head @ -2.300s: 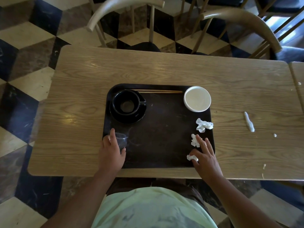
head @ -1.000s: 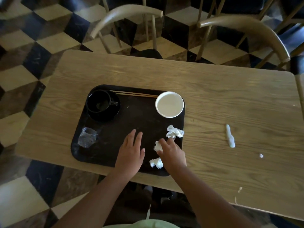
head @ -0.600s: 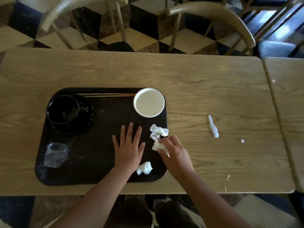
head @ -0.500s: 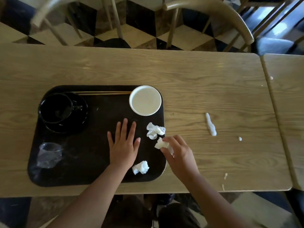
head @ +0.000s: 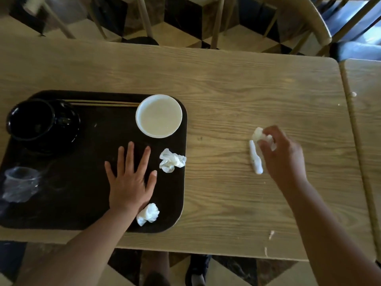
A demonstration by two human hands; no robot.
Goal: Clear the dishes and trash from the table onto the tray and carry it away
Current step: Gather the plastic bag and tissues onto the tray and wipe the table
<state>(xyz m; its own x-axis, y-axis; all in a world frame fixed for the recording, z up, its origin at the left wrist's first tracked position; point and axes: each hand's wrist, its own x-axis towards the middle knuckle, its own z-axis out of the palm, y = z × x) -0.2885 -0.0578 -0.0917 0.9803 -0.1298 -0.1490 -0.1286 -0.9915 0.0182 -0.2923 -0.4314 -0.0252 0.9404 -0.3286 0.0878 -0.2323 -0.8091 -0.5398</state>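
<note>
Dishes sit loaded: cup (head: 31, 119), bowl (head: 159, 116), chopsticks (head: 103, 103), two wads (head: 171, 160) on the tray (head: 82, 193). Left hand (head: 129, 178) lies flat, fingers spread. Right hand (head: 282, 153) pinches a tissue (head: 258, 134) beside the paper roll (head: 255, 159) left on the surface (head: 226, 89), with crumbs; carrying remains.

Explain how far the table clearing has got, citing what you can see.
Done: black cup, white dish, chopsticks and two tissue wads sit on the tray. In hand: the right hand reaches the white twist. Left: table scraps, carrying away.
</note>
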